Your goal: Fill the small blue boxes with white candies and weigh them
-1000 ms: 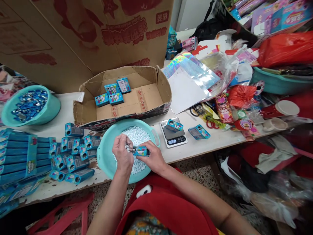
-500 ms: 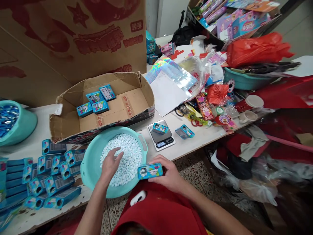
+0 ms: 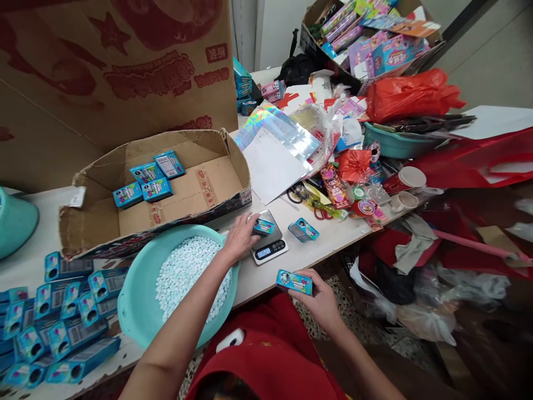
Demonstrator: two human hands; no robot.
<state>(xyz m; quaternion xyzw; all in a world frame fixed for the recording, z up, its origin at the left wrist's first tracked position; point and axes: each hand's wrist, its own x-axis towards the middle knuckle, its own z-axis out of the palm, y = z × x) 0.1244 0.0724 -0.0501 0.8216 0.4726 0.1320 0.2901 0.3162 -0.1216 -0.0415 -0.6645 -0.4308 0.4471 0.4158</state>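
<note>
My left hand (image 3: pixel 240 238) reaches across the tub to the digital scale (image 3: pixel 271 253), its fingers closed at the left end of the small blue candy box (image 3: pixel 264 226) lying there. In my right hand (image 3: pixel 320 300) is another blue candy box (image 3: pixel 294 282), pinched at its right end in front of the table edge. A third candy box (image 3: pixel 303 229) rests on the table to the right of the scale. The turquoise tub (image 3: pixel 135 303) holds many small pale candies (image 3: pixel 189 266), partly hidden by my left forearm.
Behind the tub, a low cardboard box (image 3: pixel 187 208) contains several blue boxes. More blue boxes (image 3: pixel 79 333) with round openings lie at the left, near another turquoise tub (image 3: pixel 16 222). Paper sheets (image 3: pixel 272 166), scissors (image 3: pixel 320 214), wrappers and a red bag (image 3: pixel 412 94) clutter the right side.
My left hand has moved from above the candies to the box on the scale. My right hand, still holding its box, has moved right, away from the tub's rim. The view has shifted.
</note>
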